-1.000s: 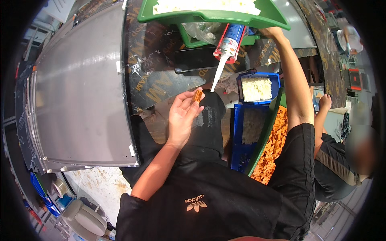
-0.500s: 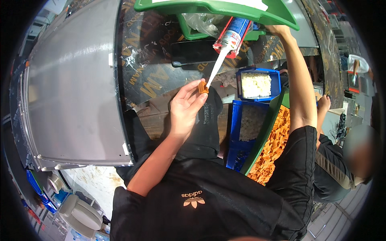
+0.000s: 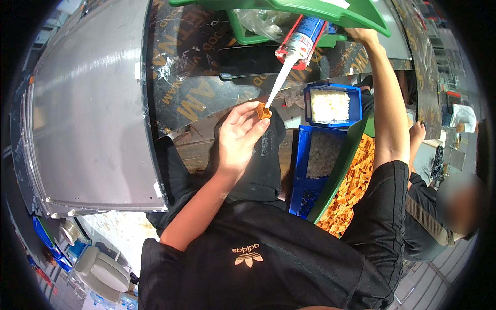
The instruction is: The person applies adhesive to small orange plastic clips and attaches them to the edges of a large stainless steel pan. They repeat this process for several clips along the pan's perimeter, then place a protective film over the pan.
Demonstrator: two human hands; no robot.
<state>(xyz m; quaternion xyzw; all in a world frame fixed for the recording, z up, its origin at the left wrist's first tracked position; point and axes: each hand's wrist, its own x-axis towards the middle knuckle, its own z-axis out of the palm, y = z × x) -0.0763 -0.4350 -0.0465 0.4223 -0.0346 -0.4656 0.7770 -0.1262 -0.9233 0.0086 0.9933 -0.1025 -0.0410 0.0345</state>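
Observation:
My left hand [image 3: 238, 138] pinches a small orange-brown block [image 3: 264, 110] with a hollow in it between thumb and fingertips. The white nozzle [image 3: 279, 84] of a red caulking gun [image 3: 282, 52] with a blue sealant cartridge [image 3: 309, 32] meets the block at its hollow. At the back, my right hand [image 3: 363, 35] grips the gun's rear end. A green bin [image 3: 289, 6] in front of it hides most of its fingers and the gun's handle.
A green bin [image 3: 338, 173] of orange-brown blocks lies by my right arm. Blue bins hold white pieces [image 3: 330, 106] and greyish pieces [image 3: 325, 155]. A dark phone-like slab [image 3: 248, 62] rests on the table. A large grey panel [image 3: 88, 113] stands left; another person [image 3: 429, 217] sits right.
The block has turned in my left fingers, so its hollow now shows. The nozzle tip has stayed at the block; the view has shifted slightly.

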